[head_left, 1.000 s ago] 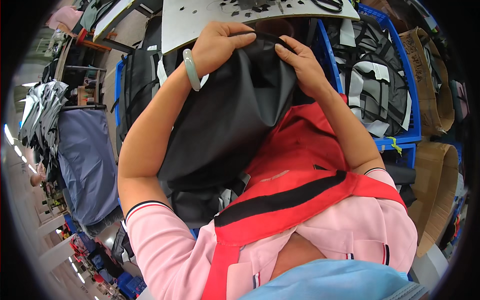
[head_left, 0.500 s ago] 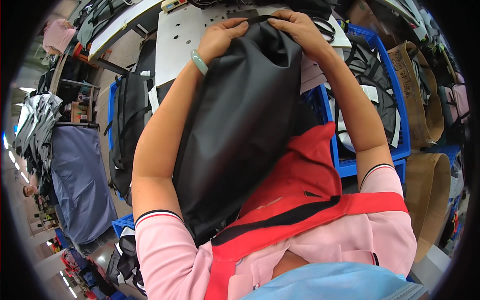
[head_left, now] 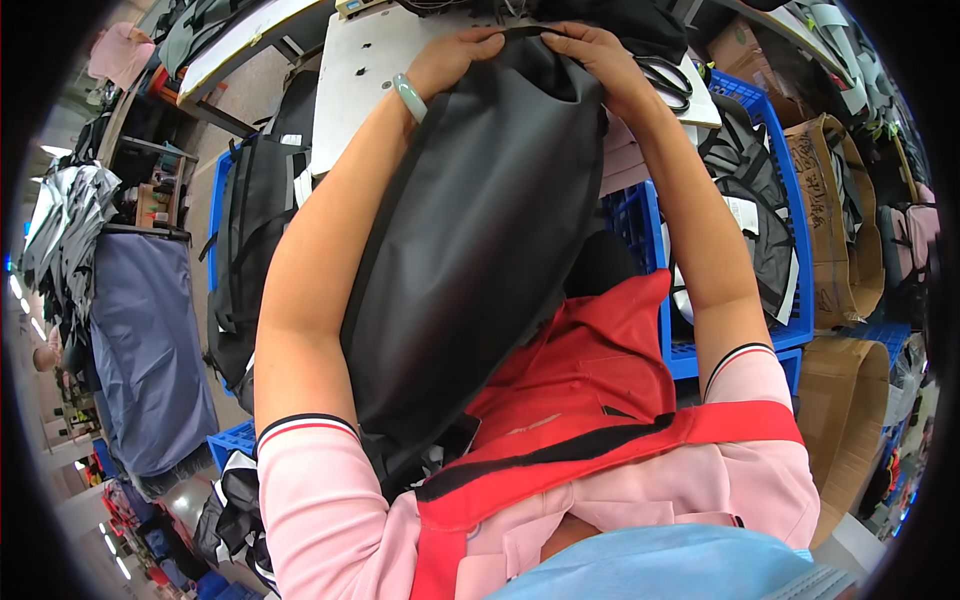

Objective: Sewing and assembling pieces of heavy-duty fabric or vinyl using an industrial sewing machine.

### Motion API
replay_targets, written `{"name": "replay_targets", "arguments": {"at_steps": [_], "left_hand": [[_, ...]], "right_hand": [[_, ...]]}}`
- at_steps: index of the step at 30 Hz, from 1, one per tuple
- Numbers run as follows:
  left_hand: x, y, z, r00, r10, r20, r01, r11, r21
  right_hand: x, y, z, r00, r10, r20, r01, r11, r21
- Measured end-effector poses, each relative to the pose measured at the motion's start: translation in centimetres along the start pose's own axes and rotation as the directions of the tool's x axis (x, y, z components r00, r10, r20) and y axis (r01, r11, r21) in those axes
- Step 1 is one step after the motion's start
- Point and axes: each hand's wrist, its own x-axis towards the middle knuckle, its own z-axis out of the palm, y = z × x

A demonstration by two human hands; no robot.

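Note:
A large, smooth black bag (head_left: pixel 480 220) hangs from both my hands and reaches down across my red apron (head_left: pixel 590 350). Pinched in my left hand (head_left: pixel 452 58) is the left end of its top edge; a pale green bangle sits on that wrist. My right hand (head_left: pixel 600 62) grips the same edge at the right, thumb on the near side. Between the two hands the rim is stretched nearly straight, with a fold sagging below my right fingers. The bag's far side is hidden.
Beyond the bag stands a white worktable (head_left: pixel 350 90), with black-handled scissors (head_left: pixel 668 85) at its right. Blue crates (head_left: pixel 795 240) of black bags flank me. Cardboard boxes (head_left: pixel 835 400) stand at the right, and a grey-blue cloth (head_left: pixel 150 350) hangs at the left.
The bag's upper edge is pulled straighter, and its front looks smoother and fuller. Both hands keep their hold, and the whole view has shifted slightly.

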Motion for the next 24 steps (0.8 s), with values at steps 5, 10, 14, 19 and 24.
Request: {"name": "replay_targets", "arguments": {"at_steps": [5,10,14,19,24], "left_hand": [[0.8,-0.2,-0.6,0.998,0.068,0.009,-0.069,0.997,0.027],[1.6,-0.4,-0.9,0.993,0.071,0.093,-0.064,0.995,-0.077],[2.3,-0.5,-0.9,0.987,0.063,0.146,-0.036,0.983,-0.182],[2.1,-0.7,-1.0,0.992,0.098,0.078,-0.091,0.991,-0.1],[2.3,-1.0,-1.0,0.996,0.087,0.038,-0.087,0.996,-0.008]], "right_hand": [[0.7,0.1,-0.2,0.999,-0.05,-0.012,0.05,0.999,-0.004],[1.0,-0.5,-0.1,1.0,-0.016,-0.01,0.016,1.0,-0.008],[1.1,-1.2,0.5,0.997,0.011,-0.081,-0.012,1.0,-0.018],[0.5,-2.1,1.3,0.998,0.028,-0.06,-0.025,0.999,0.036],[0.4,-1.6,1.1,0.992,0.043,-0.121,-0.039,0.999,0.038]]}}
